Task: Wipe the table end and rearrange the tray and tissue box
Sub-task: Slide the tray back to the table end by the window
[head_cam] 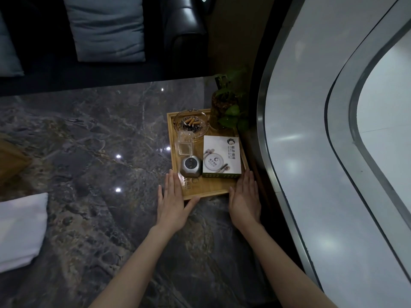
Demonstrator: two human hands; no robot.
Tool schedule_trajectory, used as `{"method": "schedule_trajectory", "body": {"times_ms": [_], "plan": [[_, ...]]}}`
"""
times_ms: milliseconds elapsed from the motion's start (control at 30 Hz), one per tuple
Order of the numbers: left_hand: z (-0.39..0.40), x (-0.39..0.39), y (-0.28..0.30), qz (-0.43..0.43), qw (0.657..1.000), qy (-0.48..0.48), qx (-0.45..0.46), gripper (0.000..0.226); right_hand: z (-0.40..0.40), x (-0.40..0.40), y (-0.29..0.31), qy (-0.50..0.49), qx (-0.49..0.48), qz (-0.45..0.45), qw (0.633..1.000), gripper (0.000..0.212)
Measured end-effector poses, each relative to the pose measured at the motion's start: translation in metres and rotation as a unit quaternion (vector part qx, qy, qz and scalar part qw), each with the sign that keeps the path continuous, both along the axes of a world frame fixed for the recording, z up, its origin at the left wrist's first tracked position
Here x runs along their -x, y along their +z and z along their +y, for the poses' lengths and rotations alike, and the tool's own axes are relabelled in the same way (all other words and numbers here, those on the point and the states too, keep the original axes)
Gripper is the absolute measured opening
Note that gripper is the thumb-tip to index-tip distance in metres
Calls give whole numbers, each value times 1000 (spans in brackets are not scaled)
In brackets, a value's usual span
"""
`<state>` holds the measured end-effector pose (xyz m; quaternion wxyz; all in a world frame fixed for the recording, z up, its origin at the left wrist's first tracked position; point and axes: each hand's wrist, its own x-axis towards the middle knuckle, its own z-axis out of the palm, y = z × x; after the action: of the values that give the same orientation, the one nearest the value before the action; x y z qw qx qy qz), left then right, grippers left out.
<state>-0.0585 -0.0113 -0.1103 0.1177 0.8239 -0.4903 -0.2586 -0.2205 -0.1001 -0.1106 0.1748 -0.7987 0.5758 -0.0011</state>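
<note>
A wooden tray sits at the far right end of the dark marble table. On it lie a white tissue box, a glass ashtray with cigarette butts, a clear plastic box and a small silver device. My left hand lies flat with fingers along the tray's left near corner and thumb against its front edge. My right hand rests flat against the tray's right near corner. A folded white cloth lies at the table's left edge.
A potted green plant stands just behind the tray. A curved grey wall panel borders the table's right end. A dark sofa with a blue cushion sits beyond the far edge. A brown object shows at the left.
</note>
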Motion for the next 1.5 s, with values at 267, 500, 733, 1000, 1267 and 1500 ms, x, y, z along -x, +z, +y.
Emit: {"method": "schedule_trajectory", "body": {"times_ms": [267,500,733,1000,1267,1500], "plan": [[-7,-2,-1,-1,1000,8,-5,95,-5,-6,1,3,9,-1,1000,55],[-9,-1,-1,1,1000,14,-5,95,-6,-6,1,3,10,-2,1000,54],[-9,-1,1,0,1000,7,-19,94,-6,-6,4,6,-2,-8,1000,54],[-11,-15,13,44,997,-30,-48,92,1,1,8,10,-32,6,999,57],[-12,-56,38,103,991,-85,-25,54,32,-31,30,12,-21,101,995,56],[19,-94,67,90,996,-21,8,32,41,-92,68,116,8,60,991,37]]}}
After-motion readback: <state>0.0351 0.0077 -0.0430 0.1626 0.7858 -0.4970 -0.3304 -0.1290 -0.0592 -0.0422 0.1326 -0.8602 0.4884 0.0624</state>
